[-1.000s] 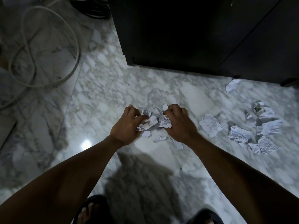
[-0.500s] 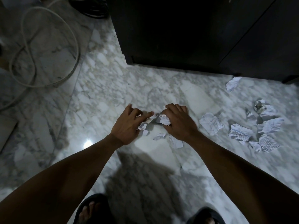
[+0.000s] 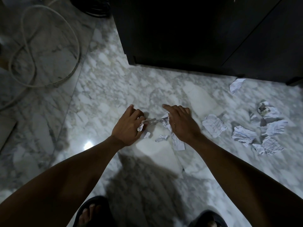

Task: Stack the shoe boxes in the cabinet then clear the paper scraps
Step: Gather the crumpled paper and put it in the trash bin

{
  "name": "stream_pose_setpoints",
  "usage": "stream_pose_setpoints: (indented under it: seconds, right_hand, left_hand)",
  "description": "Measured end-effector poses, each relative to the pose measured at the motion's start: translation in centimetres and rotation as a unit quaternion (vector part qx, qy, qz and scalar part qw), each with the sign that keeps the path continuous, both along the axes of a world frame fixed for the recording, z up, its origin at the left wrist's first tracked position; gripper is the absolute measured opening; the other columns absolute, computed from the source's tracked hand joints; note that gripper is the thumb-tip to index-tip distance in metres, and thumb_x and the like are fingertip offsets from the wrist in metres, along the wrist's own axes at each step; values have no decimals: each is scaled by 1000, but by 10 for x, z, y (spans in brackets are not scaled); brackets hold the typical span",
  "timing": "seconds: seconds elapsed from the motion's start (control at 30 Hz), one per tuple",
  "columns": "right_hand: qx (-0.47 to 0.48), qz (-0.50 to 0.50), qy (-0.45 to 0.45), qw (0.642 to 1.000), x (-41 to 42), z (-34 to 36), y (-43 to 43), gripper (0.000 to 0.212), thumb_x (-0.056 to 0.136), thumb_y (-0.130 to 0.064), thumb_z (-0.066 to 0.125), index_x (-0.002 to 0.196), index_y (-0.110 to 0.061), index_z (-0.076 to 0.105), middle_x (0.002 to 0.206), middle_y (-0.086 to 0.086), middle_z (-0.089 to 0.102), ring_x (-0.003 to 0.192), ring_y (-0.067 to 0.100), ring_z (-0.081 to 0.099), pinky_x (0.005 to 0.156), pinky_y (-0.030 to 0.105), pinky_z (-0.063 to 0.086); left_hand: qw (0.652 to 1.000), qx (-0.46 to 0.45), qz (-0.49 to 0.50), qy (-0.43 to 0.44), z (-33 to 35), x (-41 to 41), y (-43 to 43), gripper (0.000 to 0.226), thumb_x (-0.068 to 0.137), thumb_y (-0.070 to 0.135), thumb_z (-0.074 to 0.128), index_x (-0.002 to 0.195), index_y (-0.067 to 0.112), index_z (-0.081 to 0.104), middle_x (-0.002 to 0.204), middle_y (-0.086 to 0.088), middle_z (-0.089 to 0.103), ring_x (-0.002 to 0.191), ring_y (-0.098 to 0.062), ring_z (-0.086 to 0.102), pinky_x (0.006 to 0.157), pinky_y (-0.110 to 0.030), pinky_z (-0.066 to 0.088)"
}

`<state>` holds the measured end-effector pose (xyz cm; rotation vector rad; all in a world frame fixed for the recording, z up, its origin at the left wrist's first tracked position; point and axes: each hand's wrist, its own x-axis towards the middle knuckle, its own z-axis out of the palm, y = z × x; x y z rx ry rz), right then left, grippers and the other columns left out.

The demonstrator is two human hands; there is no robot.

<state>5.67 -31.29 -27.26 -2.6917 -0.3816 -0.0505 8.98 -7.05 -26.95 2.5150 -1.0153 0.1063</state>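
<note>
Sandalled feet [image 3: 89, 213] nearest. Above them left hand [image 3: 129, 125] hung low over marble floor [image 3: 101, 99], fingers curled, pinched crumpled scrap [image 3: 140, 127]. Beside it right hand [image 3: 180, 124] lay palm-down over paper scraps [image 3: 165, 120], forefinger straight; grip unclear. Further right, loose scraps [image 3: 242, 136] lay scattered. Dark cabinet [image 3: 196, 38] stood beyond; cable [image 3: 77, 51] coiled far left.

Bare forearms [image 3: 65, 177], dark open-toed sandals [image 3: 101, 203].
</note>
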Motion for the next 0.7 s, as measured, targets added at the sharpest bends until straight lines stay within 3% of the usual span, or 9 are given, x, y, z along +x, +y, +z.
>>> stream_pose_setpoints:
  seconds: [0.13, 0.2, 0.23, 0.3, 0.4, 0.47, 0.57, 0.63, 0.7]
  right_hand:
    - [10, -15, -23, 1000, 1, 4, 1, 33, 84, -13, 39, 102, -15, 67, 111, 6, 58, 93, 16, 48, 83, 38, 44]
    - [17, -14, 4, 1000, 1, 5, -1, 31, 87, -21, 37, 100, -13, 65, 110, 5, 53, 92, 19, 52, 86, 36, 38]
    - [23, -6, 23, 999, 2, 5, -2, 32, 88, -27, 37, 102, -13, 63, 111, 4, 51, 93, 21, 54, 88, 35, 35]
    - [22, 17, 47, 999, 4, 9, -5, 37, 89, -38, 39, 106, -13, 60, 111, 3, 48, 97, 21, 53, 89, 34, 35]
    - [-56, 53, 30, 997, 6, 13, -6, 59, 91, -66, 35, 113, -15, 57, 112, 2, 48, 100, 20, 51, 89, 38, 35]
    - [-107, 58, 11, 992, 5, 10, -6, 72, 89, -77, 28, 114, -16, 58, 112, 1, 50, 101, 21, 53, 99, 43, 32]
    - [-114, 60, -36, 991, 4, 3, -6, 60, 94, -66, 39, 109, -14, 64, 110, 5, 57, 103, 23, 55, 110, 47, 32]
    - [-70, 51, -65, 994, 5, 1, -3, 43, 98, -47, 43, 100, -12, 67, 102, 6, 59, 92, 26, 59, 94, 39, 45]
    - [-77, 52, -71, 993, 5, 0, -1, 40, 103, -34, 35, 97, -12, 67, 98, 6, 60, 86, 26, 60, 82, 37, 48]
  left_hand:
    - [997, 11, 28, 71, -4, 1, 1, 23, 88, 25, 54, 90, 3, 60, 91, -10, 58, 100, -32, 44, 100, -45, 41]
    - [986, -1, 72, 150, -4, 0, 3, 41, 84, 30, 65, 116, 9, 53, 105, -9, 56, 120, -29, 38, 96, -43, 46]
    - [985, -11, 69, 156, -4, -1, 3, 53, 85, 35, 65, 130, 13, 47, 109, -10, 56, 119, -30, 37, 96, -44, 47]
    - [996, 11, 19, 81, -4, -1, 2, 59, 89, 41, 57, 142, 17, 46, 116, -13, 55, 108, -32, 40, 92, -43, 45]
    - [998, 7, -21, 53, -4, 4, 2, 46, 80, 21, 58, 124, 9, 66, 140, -13, 53, 119, -39, 45, 100, -42, 43]
    - [997, 4, -49, 58, -4, 5, 3, 37, 82, 17, 59, 116, 7, 69, 135, -9, 60, 127, -40, 48, 105, -53, 41]
    - [995, 11, -64, 80, 0, 4, 6, 44, 89, 36, 54, 118, 6, 68, 130, -7, 63, 133, -36, 46, 111, -54, 33]
    - [993, 1, -43, 106, 4, 0, 5, 51, 93, 45, 46, 119, 7, 68, 131, -5, 63, 136, -33, 43, 115, -52, 29]
    - [992, -21, -4, 127, 6, -5, 0, 48, 98, 39, 39, 120, 8, 68, 130, -4, 63, 137, -31, 43, 115, -53, 28]
